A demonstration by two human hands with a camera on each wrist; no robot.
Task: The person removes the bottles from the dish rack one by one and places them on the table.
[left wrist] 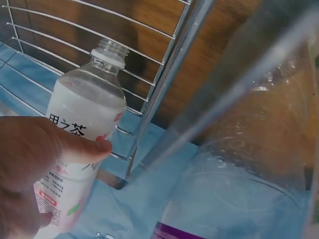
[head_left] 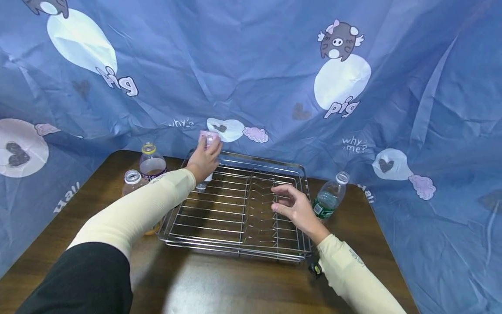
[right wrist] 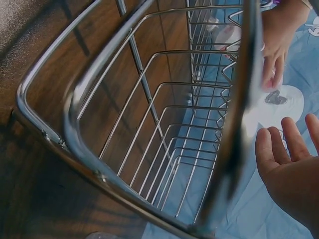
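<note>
My left hand point(head_left: 205, 161) grips a clear plastic bottle point(left wrist: 92, 99) with a white and pink label. It is held neck down over the left back part of the metal wire rack point(head_left: 235, 250), its pinkish base point(head_left: 209, 136) showing above my fingers. In the left wrist view the thumb lies across the label, and the bottle's mouth has no cap. Over the rack's right side hovers my right hand point(head_left: 296, 209), fingers loosely bent and holding nothing. The right wrist view shows that hand point(right wrist: 294, 174) beside the rack's rim point(right wrist: 75, 102).
Left of the rack stand a bottle with a yellow neck ring point(head_left: 152, 165) and another uncapped bottle point(head_left: 132, 178), partly behind my left sleeve. A green-labelled bottle point(head_left: 328, 199) stands right of the rack. Blue printed cloth point(head_left: 251, 65) hangs behind the wooden table point(head_left: 227, 288).
</note>
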